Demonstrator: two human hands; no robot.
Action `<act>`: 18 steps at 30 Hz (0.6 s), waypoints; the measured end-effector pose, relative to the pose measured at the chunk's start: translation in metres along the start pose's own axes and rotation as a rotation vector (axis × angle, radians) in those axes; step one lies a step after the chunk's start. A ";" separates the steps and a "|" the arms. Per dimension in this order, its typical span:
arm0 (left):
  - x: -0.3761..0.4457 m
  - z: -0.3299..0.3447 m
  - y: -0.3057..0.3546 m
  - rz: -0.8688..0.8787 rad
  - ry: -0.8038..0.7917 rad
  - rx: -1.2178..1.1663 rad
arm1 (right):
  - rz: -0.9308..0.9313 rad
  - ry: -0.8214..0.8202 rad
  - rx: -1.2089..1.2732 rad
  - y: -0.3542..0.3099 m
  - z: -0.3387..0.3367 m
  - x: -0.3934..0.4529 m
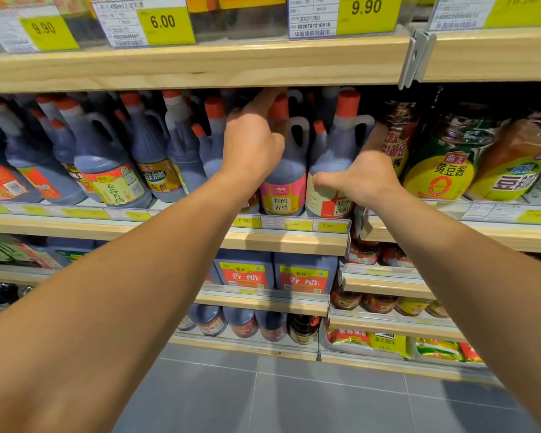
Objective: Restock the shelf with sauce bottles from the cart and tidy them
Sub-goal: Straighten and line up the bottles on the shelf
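Head view: yellow-label jars (441,170) crowd right hand (364,176) beside bottle (334,164).

One head-worn wide-angle view faces forward and slightly down, close to the wooden shelf (200,67), floor at bottom.

Your shelf (281,242) is packed: handled sauce bottles (107,157) stand shoulder to shoulder, caps nearly reaching the board above (200,65). Jars (441,170) block the right; open floor (294,398) lies below.

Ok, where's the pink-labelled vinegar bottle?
Head view, centre: pink-labelled vinegar bottle at the middle shelf's front, left hand on its neck, red-and-cream-labelled bottle beside it.
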State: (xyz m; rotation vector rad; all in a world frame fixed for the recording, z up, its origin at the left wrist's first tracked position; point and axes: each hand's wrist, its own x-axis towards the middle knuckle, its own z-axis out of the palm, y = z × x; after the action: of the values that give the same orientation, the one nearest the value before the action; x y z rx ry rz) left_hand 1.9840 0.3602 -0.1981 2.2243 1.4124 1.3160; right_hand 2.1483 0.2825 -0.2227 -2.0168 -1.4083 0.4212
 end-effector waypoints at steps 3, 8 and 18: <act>0.003 -0.002 -0.002 0.015 0.013 -0.021 | 0.014 -0.011 -0.002 0.000 0.000 0.002; 0.009 -0.003 -0.006 0.014 -0.058 -0.022 | 0.009 -0.018 0.080 0.002 0.001 0.002; -0.007 -0.019 -0.001 -0.032 -0.170 0.007 | 0.022 0.202 0.185 0.001 0.008 -0.014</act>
State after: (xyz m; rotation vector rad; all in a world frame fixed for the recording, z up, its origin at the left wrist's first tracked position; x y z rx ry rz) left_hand 1.9677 0.3495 -0.1916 2.2478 1.3871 1.0843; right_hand 2.1390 0.2724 -0.2309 -1.8700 -1.1813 0.3337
